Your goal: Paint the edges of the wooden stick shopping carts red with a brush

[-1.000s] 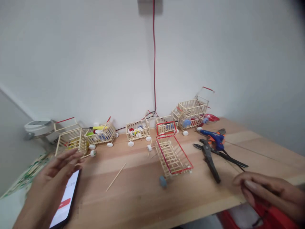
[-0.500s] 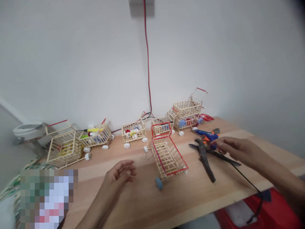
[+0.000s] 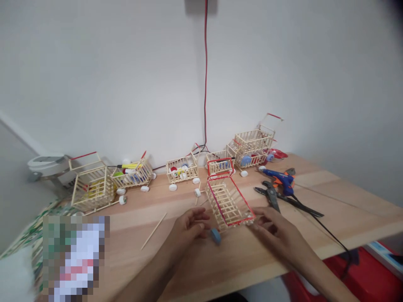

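Curling half-open, the left hand point(image 3: 189, 228) holds nothing and sits just beside a blue bottle-cap wheel point(image 3: 215, 236). The right hand's point(image 3: 273, 231) fingers point(image 3: 260, 223) are at the near corner of a red-trimmed craft-stick shopping cart point(image 3: 228, 202), though any grip is unclear. Right of it on the desk point(image 3: 340, 209) lie a blue glue gun point(image 3: 280, 179) and black pliers point(image 3: 271, 197); more carts point(image 3: 182, 171) line the wall behind.

the craft-stick cart point(image 3: 228, 201) is pale tan edged in red, its cap wheel point(image 3: 215, 236) blue, the glue gun point(image 3: 281, 179) blue and orange.
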